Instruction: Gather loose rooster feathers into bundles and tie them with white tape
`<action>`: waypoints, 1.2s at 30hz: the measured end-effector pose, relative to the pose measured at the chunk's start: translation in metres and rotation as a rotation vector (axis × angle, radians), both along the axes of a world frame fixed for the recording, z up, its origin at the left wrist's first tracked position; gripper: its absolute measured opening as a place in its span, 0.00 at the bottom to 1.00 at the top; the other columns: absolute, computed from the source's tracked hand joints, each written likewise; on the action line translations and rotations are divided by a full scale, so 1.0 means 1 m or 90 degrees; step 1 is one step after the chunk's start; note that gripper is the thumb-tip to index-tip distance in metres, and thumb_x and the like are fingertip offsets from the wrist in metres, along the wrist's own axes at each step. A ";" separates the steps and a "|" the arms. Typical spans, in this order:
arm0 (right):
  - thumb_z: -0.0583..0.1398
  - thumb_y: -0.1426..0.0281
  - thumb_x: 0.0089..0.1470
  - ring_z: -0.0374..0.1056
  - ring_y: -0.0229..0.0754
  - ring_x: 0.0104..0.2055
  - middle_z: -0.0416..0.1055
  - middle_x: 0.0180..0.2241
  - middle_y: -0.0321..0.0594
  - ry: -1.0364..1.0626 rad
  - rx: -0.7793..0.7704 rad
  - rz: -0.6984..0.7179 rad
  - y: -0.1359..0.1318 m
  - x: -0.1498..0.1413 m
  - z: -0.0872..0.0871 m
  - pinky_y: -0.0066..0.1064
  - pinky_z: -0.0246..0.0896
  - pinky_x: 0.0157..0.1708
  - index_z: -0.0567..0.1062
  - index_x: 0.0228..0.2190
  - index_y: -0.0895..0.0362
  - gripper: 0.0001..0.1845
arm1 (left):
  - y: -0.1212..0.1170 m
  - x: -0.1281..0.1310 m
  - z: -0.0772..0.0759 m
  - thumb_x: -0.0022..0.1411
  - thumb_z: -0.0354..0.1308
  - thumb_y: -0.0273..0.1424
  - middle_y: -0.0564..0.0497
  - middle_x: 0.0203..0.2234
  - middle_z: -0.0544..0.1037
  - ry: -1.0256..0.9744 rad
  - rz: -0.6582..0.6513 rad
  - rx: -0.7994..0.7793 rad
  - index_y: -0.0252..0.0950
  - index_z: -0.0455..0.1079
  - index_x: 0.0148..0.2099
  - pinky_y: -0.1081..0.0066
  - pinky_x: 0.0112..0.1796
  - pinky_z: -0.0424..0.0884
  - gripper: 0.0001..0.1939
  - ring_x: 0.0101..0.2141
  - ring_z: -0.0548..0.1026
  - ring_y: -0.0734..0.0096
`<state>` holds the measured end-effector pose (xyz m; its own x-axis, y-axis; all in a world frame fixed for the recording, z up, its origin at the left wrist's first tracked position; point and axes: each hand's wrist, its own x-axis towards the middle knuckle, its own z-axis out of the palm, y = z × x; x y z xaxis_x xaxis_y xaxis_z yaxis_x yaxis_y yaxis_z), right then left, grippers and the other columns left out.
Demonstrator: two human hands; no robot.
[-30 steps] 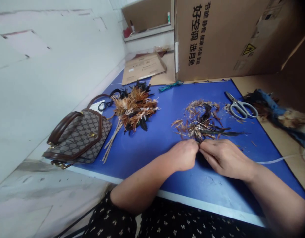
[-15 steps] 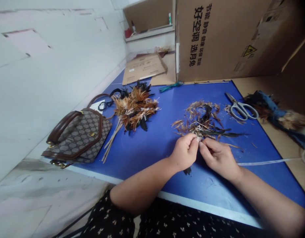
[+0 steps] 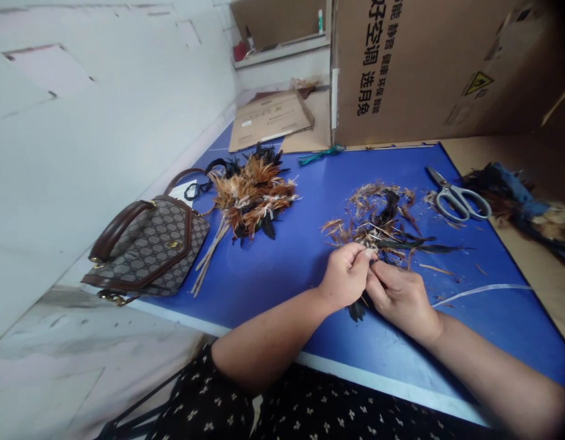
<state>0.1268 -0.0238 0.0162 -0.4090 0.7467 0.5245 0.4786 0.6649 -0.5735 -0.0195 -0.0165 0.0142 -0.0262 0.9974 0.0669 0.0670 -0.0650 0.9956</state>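
Note:
My left hand (image 3: pixel 344 278) is closed in a pinch on a small bunch of feathers, whose dark tips (image 3: pixel 356 310) stick out below the fingers. Against it, my right hand (image 3: pixel 402 299) is also closed, its fingertips touching the same spot; what they grip is hidden. Just beyond both hands lies a loose pile of brown and black feathers (image 3: pixel 387 211). A thin white ribbon (image 3: pixel 487 288) runs over the table from beside my right wrist; whether it reaches my fingers cannot be seen.
Grey-handled scissors (image 3: pixel 459 198) lie at the right, near dark feather trim (image 3: pixel 512 189). On the left are brown feather bunches (image 3: pixel 252 195) with pale stems and a patterned handbag (image 3: pixel 158 241). Teal string (image 3: pixel 321 155) and cardboard boxes (image 3: pixel 415 73) stand at the back of the blue table (image 3: pixel 259 287).
Both hands stay together, with my right hand slightly lower and turned a little. More dark feather tip shows beneath them. The white ribbon has shifted into a curve. The view has moved slightly.

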 end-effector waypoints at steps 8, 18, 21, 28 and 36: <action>0.56 0.70 0.70 0.56 0.33 0.20 0.59 0.20 0.31 -0.011 0.028 0.001 0.013 0.004 0.006 0.29 0.53 0.24 0.61 0.24 0.53 0.20 | 0.009 -0.003 0.008 0.66 0.64 0.45 0.57 0.22 0.67 -0.227 -0.041 -0.129 0.34 0.74 0.40 0.76 0.23 0.56 0.17 0.20 0.60 0.80; 0.63 0.69 0.64 0.68 0.42 0.31 0.70 0.33 0.39 -0.007 0.001 0.038 0.013 0.025 0.017 0.34 0.66 0.34 0.72 0.47 0.54 0.11 | 0.006 -0.018 0.021 0.61 0.71 0.44 0.62 0.17 0.57 -0.429 -0.148 -0.170 0.31 0.75 0.45 0.78 0.22 0.46 0.21 0.18 0.52 0.85; 0.62 0.71 0.65 0.72 0.44 0.37 0.74 0.39 0.44 -0.047 0.053 0.062 0.016 0.025 0.014 0.35 0.68 0.38 0.74 0.54 0.53 0.16 | 0.007 -0.017 0.021 0.59 0.73 0.44 0.60 0.20 0.62 -0.429 -0.131 -0.185 0.31 0.75 0.44 0.78 0.21 0.46 0.22 0.19 0.53 0.86; 0.61 0.71 0.67 0.72 0.39 0.28 0.76 0.30 0.40 -0.178 0.194 0.093 0.020 0.033 0.007 0.30 0.62 0.28 0.81 0.53 0.53 0.15 | 0.005 -0.011 0.011 0.58 0.73 0.42 0.60 0.21 0.63 -0.423 -0.126 -0.277 0.31 0.74 0.40 0.78 0.20 0.43 0.20 0.17 0.52 0.88; 0.61 0.62 0.69 0.59 0.34 0.20 0.67 0.23 0.32 0.148 -0.214 0.005 0.011 0.018 0.013 0.27 0.55 0.19 0.76 0.42 0.54 0.09 | 0.000 -0.004 0.011 0.58 0.74 0.38 0.60 0.23 0.65 -0.462 -0.141 -0.279 0.36 0.70 0.45 0.79 0.18 0.43 0.20 0.16 0.54 0.88</action>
